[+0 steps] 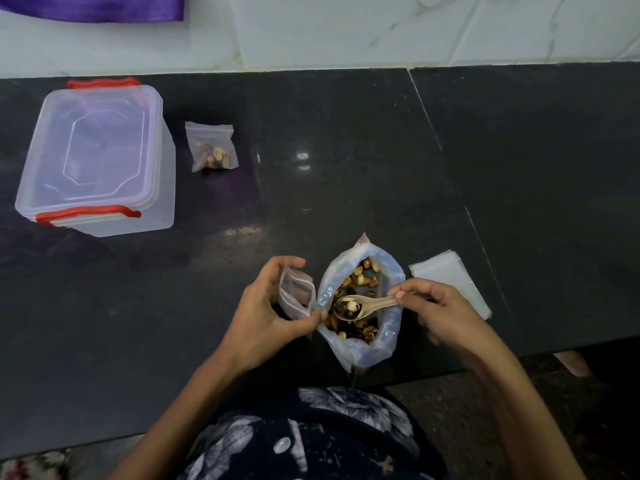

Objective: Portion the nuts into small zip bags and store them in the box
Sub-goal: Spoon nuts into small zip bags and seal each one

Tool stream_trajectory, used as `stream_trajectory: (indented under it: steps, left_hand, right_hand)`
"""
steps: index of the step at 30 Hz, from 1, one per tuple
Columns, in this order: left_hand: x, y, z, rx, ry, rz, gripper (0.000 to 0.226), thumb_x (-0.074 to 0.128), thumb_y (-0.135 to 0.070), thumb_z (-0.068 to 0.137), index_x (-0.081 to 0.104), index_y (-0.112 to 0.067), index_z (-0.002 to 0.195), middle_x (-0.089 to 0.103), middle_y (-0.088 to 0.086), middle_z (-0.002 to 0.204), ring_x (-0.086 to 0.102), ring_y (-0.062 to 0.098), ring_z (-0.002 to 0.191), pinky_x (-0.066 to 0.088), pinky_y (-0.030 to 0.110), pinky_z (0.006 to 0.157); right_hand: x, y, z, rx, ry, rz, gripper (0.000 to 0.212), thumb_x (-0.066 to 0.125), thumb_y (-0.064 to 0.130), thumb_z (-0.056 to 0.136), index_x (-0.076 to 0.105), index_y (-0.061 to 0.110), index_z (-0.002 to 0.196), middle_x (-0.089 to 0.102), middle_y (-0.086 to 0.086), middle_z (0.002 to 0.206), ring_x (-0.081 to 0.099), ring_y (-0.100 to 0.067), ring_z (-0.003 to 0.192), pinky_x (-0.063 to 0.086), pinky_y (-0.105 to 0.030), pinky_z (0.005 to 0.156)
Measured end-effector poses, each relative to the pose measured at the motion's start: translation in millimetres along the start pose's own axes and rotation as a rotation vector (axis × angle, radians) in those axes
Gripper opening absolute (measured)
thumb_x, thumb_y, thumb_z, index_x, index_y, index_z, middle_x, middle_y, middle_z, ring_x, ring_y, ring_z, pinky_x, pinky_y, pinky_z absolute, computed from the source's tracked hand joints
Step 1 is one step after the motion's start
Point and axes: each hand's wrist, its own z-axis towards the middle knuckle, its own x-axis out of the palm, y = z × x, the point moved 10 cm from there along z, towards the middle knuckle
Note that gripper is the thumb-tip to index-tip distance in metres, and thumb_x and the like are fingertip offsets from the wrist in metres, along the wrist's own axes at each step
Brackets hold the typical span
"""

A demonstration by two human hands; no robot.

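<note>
The left hand [266,306] has its grip curled round a small zip bag [297,296], fingers over the top edge and thumb along the bottom, holding its mouth open toward the right. Just to the right of that grip, touching the little bag, stands the big bag of nuts [360,303], its mouth spread wide on the dark table [346,150]. The right hand [440,313] pinches the handle of a pale spoon [363,304] between thumb and fingertips; the bowl of the spoon is heaped with nuts and hangs over the open big bag, pointing at the left hand's grip, close to the small bag's mouth. Just beyond the right hand's grip, to its right, lies a flat stack of empty zip bags [450,282]. Well away from both grips, far to the left, sits the clear plastic box [100,157] with red clips, lid on. One filled zip bag [213,147] lies just beside the box.
</note>
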Motion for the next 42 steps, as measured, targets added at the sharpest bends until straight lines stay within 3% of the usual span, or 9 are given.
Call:
stream_trajectory:
  steps: [5, 13, 16, 19, 24, 27, 32, 37, 42]
  left_hand:
    - [-8.3, -11.3, -4.2, 0.045, -0.071, -0.004, 0.056, 0.086, -0.018, 0.062, 0.054, -0.02, 0.108, 0.063, -0.015, 0.101, 0.064, 0.004, 0.088, 0.049, 0.011, 0.072]
    - [-6.2, -25.2, 3.6, 0.116, -0.111, 0.014, 0.052, 0.084, -0.035, 0.059, 0.063, -0.02, 0.104, 0.067, -0.004, 0.095, 0.066, 0.009, 0.087, 0.055, 0.024, 0.075]
    - [-1.8, -25.9, 7.1, 0.119, -0.091, 0.015, 0.053, 0.085, -0.03, 0.059, 0.062, -0.016, 0.105, 0.068, -0.002, 0.097, 0.067, 0.014, 0.09, 0.056, 0.034, 0.077]
    - [-1.4, -21.4, 8.4, 0.11, -0.084, 0.009, 0.053, 0.086, -0.024, 0.059, 0.061, -0.015, 0.105, 0.068, -0.002, 0.097, 0.067, 0.017, 0.089, 0.056, 0.037, 0.077]
    - [-3.0, -16.2, 6.3, 0.086, -0.105, 0.0, 0.054, 0.084, -0.03, 0.057, 0.06, -0.021, 0.105, 0.066, -0.004, 0.098, 0.066, 0.01, 0.091, 0.054, 0.026, 0.078]
    - [-2.2, -17.3, 5.6, 0.096, -0.109, -0.006, 0.053, 0.081, -0.031, 0.058, 0.06, -0.02, 0.105, 0.066, -0.004, 0.096, 0.066, 0.007, 0.09, 0.052, 0.02, 0.078]
    - [-3.4, -16.0, 5.1, 0.102, -0.115, -0.006, 0.057, 0.082, -0.031, 0.057, 0.058, -0.023, 0.108, 0.065, -0.005, 0.098, 0.065, 0.01, 0.092, 0.054, 0.024, 0.079]
    - [-1.2, -6.0, 2.3, 0.078, -0.069, 0.019, 0.077, 0.087, -0.029, 0.058, 0.045, -0.031, 0.123, 0.06, -0.012, 0.106, 0.064, 0.015, 0.094, 0.053, 0.025, 0.08]
    - [5.7, 2.7, -4.4, 0.046, 0.004, 0.072, 0.082, 0.083, -0.037, 0.061, 0.039, -0.029, 0.13, 0.057, -0.021, 0.108, 0.062, 0.002, 0.096, 0.046, 0.01, 0.079]
  right_hand:
    - [-15.5, -1.8, -7.0, -0.004, -0.019, 0.101, 0.022, 0.055, 0.018, 0.093, 0.071, 0.026, 0.081, 0.048, -0.003, 0.065, 0.034, -0.007, 0.044, 0.025, -0.017, 0.036]
    - [-40.5, 59.6, -45.2, -0.277, -0.124, 0.136, 0.022, 0.056, 0.02, 0.091, 0.073, 0.028, 0.08, 0.049, 0.017, 0.05, 0.043, -0.002, 0.049, 0.03, -0.008, 0.039]
    - [-20.2, 95.9, -63.0, -0.449, -0.156, 0.045, 0.016, 0.056, 0.021, 0.089, 0.07, 0.028, 0.084, 0.062, 0.021, 0.064, 0.055, 0.008, 0.059, 0.038, -0.003, 0.05]
    - [-0.1, 109.8, -74.0, -0.574, -0.275, -0.166, 0.016, 0.052, 0.03, 0.088, 0.069, 0.03, 0.089, 0.064, 0.012, 0.08, 0.058, 0.0, 0.075, 0.045, -0.014, 0.061]
    - [32.9, 121.7, -86.8, -0.767, -0.375, -0.495, 0.015, 0.055, 0.02, 0.092, 0.068, 0.027, 0.096, 0.053, 0.017, 0.082, 0.053, -0.003, 0.069, 0.042, -0.015, 0.051]
    - [50.4, 121.8, -95.2, -0.893, -0.355, -0.62, 0.026, 0.049, 0.023, 0.089, 0.071, 0.02, 0.103, 0.059, 0.009, 0.083, 0.055, -0.01, 0.068, 0.047, -0.027, 0.042]
    - [48.9, 114.7, -110.5, -1.018, -0.453, -0.655, 0.029, 0.05, 0.021, 0.088, 0.072, 0.012, 0.105, 0.062, 0.002, 0.08, 0.049, -0.012, 0.068, 0.043, -0.026, 0.042]
    - [-9.2, 103.1, -110.0, -0.871, -0.49, -0.291, 0.018, 0.055, 0.021, 0.089, 0.069, 0.018, 0.1, 0.05, 0.018, 0.077, 0.049, 0.003, 0.066, 0.042, -0.01, 0.051]
    - [-26.3, 64.0, -57.7, -0.539, -0.469, -0.557, 0.014, 0.059, 0.016, 0.088, 0.069, 0.022, 0.095, 0.049, 0.018, 0.079, 0.052, 0.002, 0.073, 0.037, -0.011, 0.057]
